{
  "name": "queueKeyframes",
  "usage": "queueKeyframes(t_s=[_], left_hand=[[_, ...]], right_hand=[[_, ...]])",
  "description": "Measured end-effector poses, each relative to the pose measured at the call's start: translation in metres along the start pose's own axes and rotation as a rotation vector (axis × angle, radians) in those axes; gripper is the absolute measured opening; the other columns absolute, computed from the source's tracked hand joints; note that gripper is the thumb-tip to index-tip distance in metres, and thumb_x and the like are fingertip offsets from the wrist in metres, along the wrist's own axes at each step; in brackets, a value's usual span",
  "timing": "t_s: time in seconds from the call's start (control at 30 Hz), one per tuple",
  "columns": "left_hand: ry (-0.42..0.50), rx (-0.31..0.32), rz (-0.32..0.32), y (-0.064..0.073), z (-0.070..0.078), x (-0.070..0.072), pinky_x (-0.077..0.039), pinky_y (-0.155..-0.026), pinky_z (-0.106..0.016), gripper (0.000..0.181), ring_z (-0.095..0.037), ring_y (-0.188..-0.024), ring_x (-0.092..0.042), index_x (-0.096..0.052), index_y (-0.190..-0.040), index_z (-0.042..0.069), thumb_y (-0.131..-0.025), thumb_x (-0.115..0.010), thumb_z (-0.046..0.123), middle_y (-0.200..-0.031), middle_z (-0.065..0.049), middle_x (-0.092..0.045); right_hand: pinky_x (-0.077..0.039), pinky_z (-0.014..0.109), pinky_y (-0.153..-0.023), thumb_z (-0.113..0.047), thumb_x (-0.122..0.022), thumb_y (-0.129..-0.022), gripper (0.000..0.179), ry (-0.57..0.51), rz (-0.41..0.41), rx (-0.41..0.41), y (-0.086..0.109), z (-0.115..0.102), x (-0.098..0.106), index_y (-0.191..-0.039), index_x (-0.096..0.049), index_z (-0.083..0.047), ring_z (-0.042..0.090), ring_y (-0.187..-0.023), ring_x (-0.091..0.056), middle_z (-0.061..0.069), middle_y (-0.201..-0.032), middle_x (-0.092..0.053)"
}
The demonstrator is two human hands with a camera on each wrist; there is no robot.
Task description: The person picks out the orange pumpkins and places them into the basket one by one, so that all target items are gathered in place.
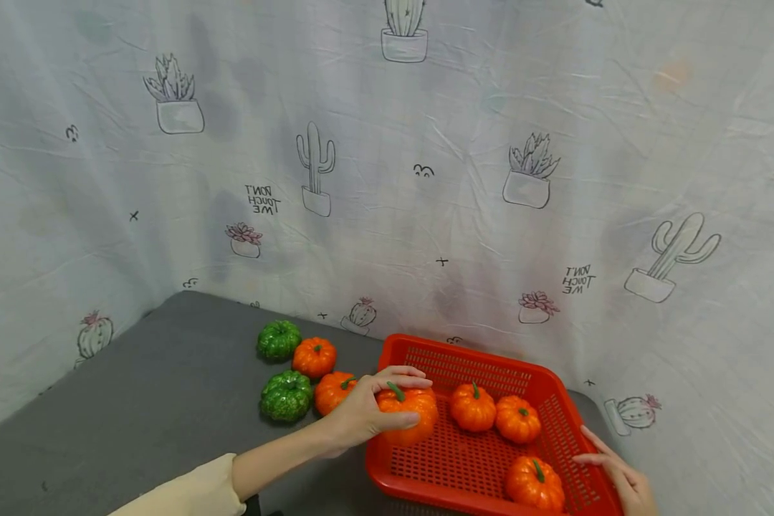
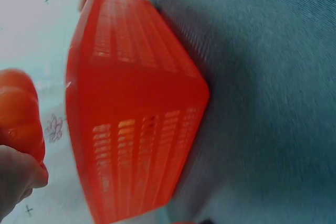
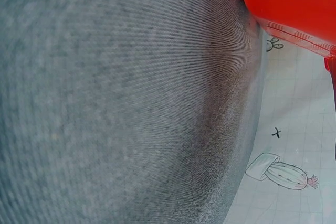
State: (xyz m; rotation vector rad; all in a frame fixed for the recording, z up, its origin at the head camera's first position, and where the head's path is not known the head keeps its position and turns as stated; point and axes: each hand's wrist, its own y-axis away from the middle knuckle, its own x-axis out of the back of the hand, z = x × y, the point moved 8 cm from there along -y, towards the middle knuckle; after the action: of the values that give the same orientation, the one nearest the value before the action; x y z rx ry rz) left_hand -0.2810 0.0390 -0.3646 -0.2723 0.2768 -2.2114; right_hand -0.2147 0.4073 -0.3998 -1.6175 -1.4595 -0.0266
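Note:
My left hand (image 1: 355, 416) grips an orange pumpkin (image 1: 414, 410) with a green stem, thumb on the near side and fingers over the far side. The pumpkin is held above the left side of a red slotted plastic basket (image 1: 477, 354). In the left wrist view this pumpkin (image 2: 20, 116) shows beyond the basket rim, higher than the basket wall (image 2: 136, 87). Inside the basket lie three more orange pumpkins, one of them (image 1: 535, 484) at the near right. My right hand (image 1: 627, 481) holds the basket's right rim, fingers lapping over it.
Left of the basket, two green pumpkins (image 1: 287, 395) and two orange ones (image 1: 314, 357) sit grouped on the grey tabletop (image 1: 168, 401). A pale curtain (image 1: 374, 244) printed with cacti hangs right behind the table and around its sides.

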Motion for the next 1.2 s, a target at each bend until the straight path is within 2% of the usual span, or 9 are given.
queueKeyframes(t_s=[0.17, 0.37, 0.5, 0.6, 0.77, 0.83, 1.0, 1.1, 1.2], left_hand=[[0.035, 0.003, 0.005, -0.009, -0.006, -0.015, -0.033, -0.104, -0.048, 0.038, -0.020, -0.131, -0.034, -0.065, -0.126, 0.023, -0.089, -0.070, 0.020, -0.136, 0.004, -0.047], [0.082, 0.039, 0.017, -0.012, -0.018, -0.032, -0.034, -0.104, -0.049, 0.037, -0.022, -0.132, -0.033, -0.066, -0.123, 0.024, -0.087, -0.072, 0.020, -0.137, 0.000, -0.048], [0.106, 0.048, 0.035, -0.015, -0.023, -0.042, -0.031, -0.104, -0.053, 0.036, -0.024, -0.131, -0.033, -0.067, -0.123, 0.022, -0.088, -0.072, 0.020, -0.133, 0.002, -0.049], [0.123, 0.048, 0.042, -0.018, -0.025, -0.048, -0.034, -0.104, -0.049, 0.034, -0.023, -0.130, -0.036, -0.067, -0.122, 0.021, -0.088, -0.072, 0.020, -0.132, 0.004, -0.050], [0.120, 0.052, 0.047, -0.024, -0.022, -0.053, -0.042, -0.098, -0.037, 0.035, -0.020, -0.129, -0.038, -0.068, -0.121, 0.022, -0.087, -0.073, 0.019, -0.130, 0.006, -0.051], [0.122, 0.054, 0.038, -0.027, -0.020, -0.054, -0.043, -0.097, -0.037, 0.035, -0.021, -0.129, -0.038, -0.067, -0.122, 0.021, -0.087, -0.073, 0.019, -0.131, 0.006, -0.050], [0.126, 0.066, 0.026, -0.032, -0.019, -0.056, -0.041, -0.099, -0.042, 0.038, -0.021, -0.129, -0.036, -0.065, -0.124, 0.019, -0.087, -0.072, 0.025, -0.132, 0.006, -0.049], [0.124, 0.082, 0.050, -0.031, -0.021, -0.058, -0.038, -0.101, -0.046, 0.038, -0.021, -0.129, -0.036, -0.065, -0.124, 0.019, -0.087, -0.072, 0.026, -0.131, 0.005, -0.050], [0.128, 0.114, 0.101, -0.028, -0.025, -0.063, -0.036, -0.101, -0.050, 0.037, -0.024, -0.130, -0.035, -0.066, -0.122, 0.019, -0.086, -0.073, 0.023, -0.131, 0.005, -0.050]], right_hand=[[-0.034, 0.000, -0.083, 0.009, -0.030, -0.101, 0.041, 0.019, 0.004, -0.022, 0.000, -0.001, 0.001, -0.097, -0.071, 0.004, -0.016, -0.115, -0.045, -0.029, -0.133, -0.048], [-0.036, 0.001, -0.083, 0.010, -0.030, -0.100, 0.042, 0.002, 0.003, -0.023, 0.000, 0.000, 0.001, -0.097, -0.071, 0.005, -0.015, -0.114, -0.047, -0.028, -0.133, -0.049], [-0.038, 0.002, -0.081, 0.008, -0.029, -0.101, 0.042, -0.020, -0.001, -0.048, 0.001, 0.000, 0.001, -0.097, -0.071, 0.005, -0.015, -0.112, -0.048, -0.028, -0.132, -0.049], [-0.039, 0.002, -0.079, 0.006, -0.030, -0.102, 0.041, -0.017, 0.006, -0.067, 0.000, -0.001, 0.002, -0.097, -0.071, 0.006, -0.015, -0.110, -0.049, -0.029, -0.131, -0.050], [-0.037, 0.003, -0.080, 0.002, -0.030, -0.103, 0.040, 0.019, 0.010, -0.080, -0.001, -0.003, 0.001, -0.096, -0.069, 0.009, -0.016, -0.112, -0.047, -0.031, -0.131, -0.048], [-0.036, 0.002, -0.082, 0.000, -0.030, -0.104, 0.040, -0.018, 0.001, -0.100, -0.001, -0.002, 0.000, -0.098, -0.068, 0.011, -0.016, -0.113, -0.046, -0.030, -0.131, -0.049], [-0.037, 0.002, -0.084, -0.003, -0.030, -0.105, 0.041, -0.093, 0.002, -0.152, 0.000, 0.001, 0.001, -0.099, -0.067, 0.014, -0.015, -0.116, -0.045, -0.028, -0.130, -0.051], [-0.036, 0.003, -0.084, -0.003, -0.031, -0.104, 0.040, -0.080, 0.005, -0.162, 0.000, 0.003, 0.002, -0.099, -0.068, 0.013, -0.015, -0.116, -0.045, -0.028, -0.130, -0.051], [-0.036, 0.003, -0.084, -0.002, -0.032, -0.104, 0.039, -0.101, -0.002, -0.169, 0.002, 0.006, 0.002, -0.100, -0.068, 0.013, -0.015, -0.117, -0.045, -0.026, -0.131, -0.052]])
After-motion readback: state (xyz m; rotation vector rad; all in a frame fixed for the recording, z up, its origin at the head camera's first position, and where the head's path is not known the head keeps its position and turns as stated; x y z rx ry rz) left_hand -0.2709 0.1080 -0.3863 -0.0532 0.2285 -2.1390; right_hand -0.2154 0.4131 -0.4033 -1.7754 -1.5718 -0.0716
